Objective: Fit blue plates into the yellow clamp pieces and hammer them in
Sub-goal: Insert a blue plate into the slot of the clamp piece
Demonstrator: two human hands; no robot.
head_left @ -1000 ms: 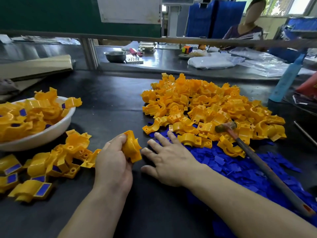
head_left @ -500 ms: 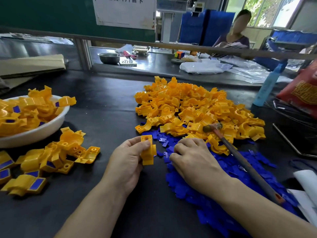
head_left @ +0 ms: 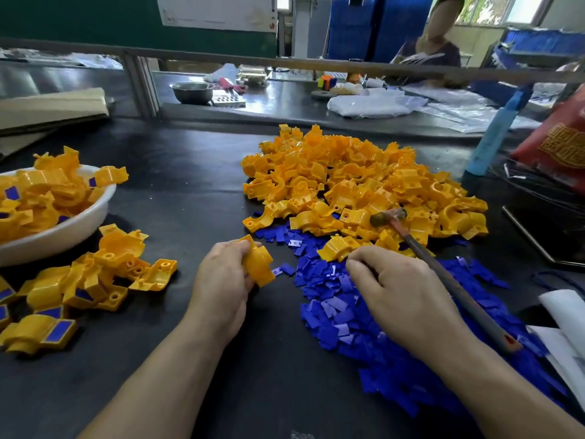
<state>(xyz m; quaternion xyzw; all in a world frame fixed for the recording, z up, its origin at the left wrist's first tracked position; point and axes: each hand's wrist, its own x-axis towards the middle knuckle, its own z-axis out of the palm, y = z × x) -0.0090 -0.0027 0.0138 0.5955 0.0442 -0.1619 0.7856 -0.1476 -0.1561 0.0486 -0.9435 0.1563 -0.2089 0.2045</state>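
Head view: at a black-topped work table (head_left: 190, 172), we are between pieces. The largest thing before us is the heap of unfitted yellow plastic clamp pieces (head_left: 354, 182) at one o'clock. The spread of small flat blue plastic plates (head_left: 335, 312) runs from its near edge down to four o'clock. A white plastic bowl (head_left: 79, 223) of fitted clamps sits at nine o'clock, with a loose cluster of fitted clamps (head_left: 104, 280) just below it.

A wooden-handled hammer (head_left: 443, 274) lies across the plates, head at eleven o'clock, handle end at five, just beside our right hand (head_left: 402, 296) and well apart from the left.

That right hand rests on the blue plates with fingers curled, tips down among them. We cannot tell whether a plate is pinched.

Our left hand (head_left: 221, 280) grips one curved yellow clamp piece (head_left: 258, 264), its long axis running eleven to five o'clock and its rounded back facing the camera. Its slot is hidden from us.

The plates lie at three o'clock of that clamp, so we judge the right hand must carry one leftward.
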